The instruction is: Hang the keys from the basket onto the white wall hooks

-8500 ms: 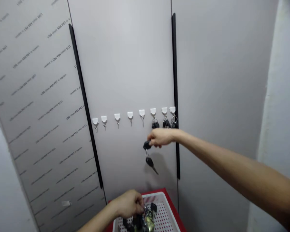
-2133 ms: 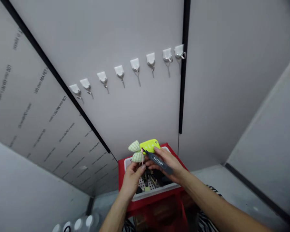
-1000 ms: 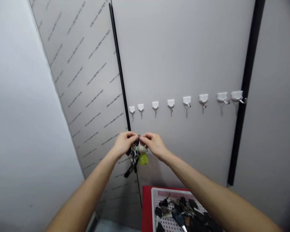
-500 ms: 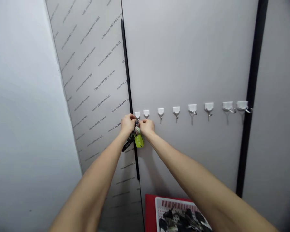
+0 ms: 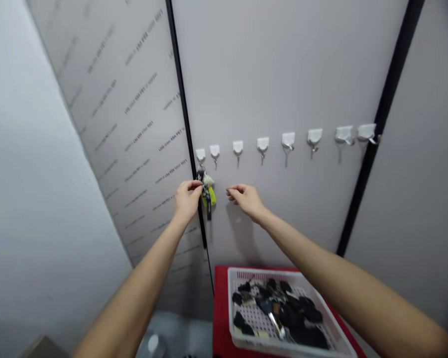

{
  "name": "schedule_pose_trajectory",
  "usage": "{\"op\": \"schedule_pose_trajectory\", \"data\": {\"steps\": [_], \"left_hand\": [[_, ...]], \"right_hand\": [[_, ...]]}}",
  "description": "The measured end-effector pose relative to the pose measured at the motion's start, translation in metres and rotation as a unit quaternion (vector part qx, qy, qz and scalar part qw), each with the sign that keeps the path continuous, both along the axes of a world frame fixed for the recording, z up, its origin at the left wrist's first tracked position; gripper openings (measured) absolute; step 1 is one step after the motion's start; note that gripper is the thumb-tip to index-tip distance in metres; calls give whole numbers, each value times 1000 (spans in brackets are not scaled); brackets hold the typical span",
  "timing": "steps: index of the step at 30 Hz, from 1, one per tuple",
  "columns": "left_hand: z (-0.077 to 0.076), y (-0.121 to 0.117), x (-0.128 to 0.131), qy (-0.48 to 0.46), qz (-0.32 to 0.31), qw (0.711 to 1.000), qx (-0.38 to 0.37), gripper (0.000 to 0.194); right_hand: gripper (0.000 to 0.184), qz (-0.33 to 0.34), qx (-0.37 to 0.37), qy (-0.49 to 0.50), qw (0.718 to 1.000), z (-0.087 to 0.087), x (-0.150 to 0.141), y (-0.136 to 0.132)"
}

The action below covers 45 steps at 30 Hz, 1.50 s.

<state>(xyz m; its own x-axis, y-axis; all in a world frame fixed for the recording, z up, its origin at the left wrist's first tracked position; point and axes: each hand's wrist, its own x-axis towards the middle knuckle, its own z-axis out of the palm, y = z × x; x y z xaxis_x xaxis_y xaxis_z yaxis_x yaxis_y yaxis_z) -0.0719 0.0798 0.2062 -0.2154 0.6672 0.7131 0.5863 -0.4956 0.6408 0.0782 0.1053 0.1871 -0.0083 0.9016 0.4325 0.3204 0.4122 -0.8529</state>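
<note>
Keys (image 5: 210,196) just below the leftmost hook (image 5: 200,154) could drop if poorly seated and tugged by the left hand (image 5: 186,200), whose grip I can't tell, while the right hand (image 5: 247,200) hangs loose, empty

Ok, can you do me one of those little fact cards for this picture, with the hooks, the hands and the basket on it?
Hooks: eight, in a row across the grey panel
Key bunch: hanging at the leftmost hook
On the bunch: pale bow, yellow-green fob, dark tag
Left hand: fingertips at the bunch; grip unclear
Right hand: apart from the bunch, fingers curled
Basket: white, holding many dark keys
Under the basket: red surface
</note>
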Motion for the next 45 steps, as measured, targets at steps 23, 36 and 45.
{"op": "schedule_pose_trajectory", "data": {"steps": [23, 36, 45], "left_hand": [[-215, -66, 83, 455, -118, 850, -238, 18], [-208, -68, 91, 374, -214, 870, -240, 39], [-218, -71, 99, 321, -146, 895, -274, 24]], "right_hand": [[26, -22, -162, -151, 975, -196, 112, -86], [23, 51, -109, -383, 916, -190, 110, -101], [9, 116, -189, -407, 886, -165, 123, -99]]}}
